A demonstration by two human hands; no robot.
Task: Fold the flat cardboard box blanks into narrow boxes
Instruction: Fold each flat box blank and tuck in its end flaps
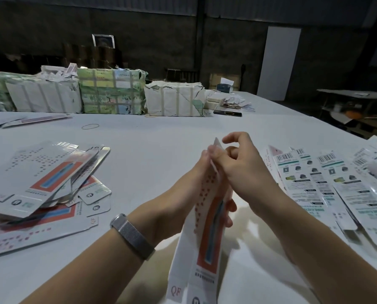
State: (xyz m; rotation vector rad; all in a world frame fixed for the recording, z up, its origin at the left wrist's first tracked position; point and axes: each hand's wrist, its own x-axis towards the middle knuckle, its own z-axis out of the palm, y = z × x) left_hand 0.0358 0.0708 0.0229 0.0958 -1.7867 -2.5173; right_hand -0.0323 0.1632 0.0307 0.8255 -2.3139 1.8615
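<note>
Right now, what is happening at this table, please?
A person is folding one box blank into a narrow box, held up over the white table. The left hand grips its long body, and the right hand pinches the top flap with its fingers. A pile of flat blanks lies on the left; finished narrow boxes lie in a row on the right. Wrapped bundles stand along the far edge.

Both forearms reach forward and meet above the table. The left hand, a mesh watch on its wrist, wraps the box from the left, fingertips showing past its right edge. The right hand curls at the box's top end, thumb pressed on the flap, index finger raised.
</note>
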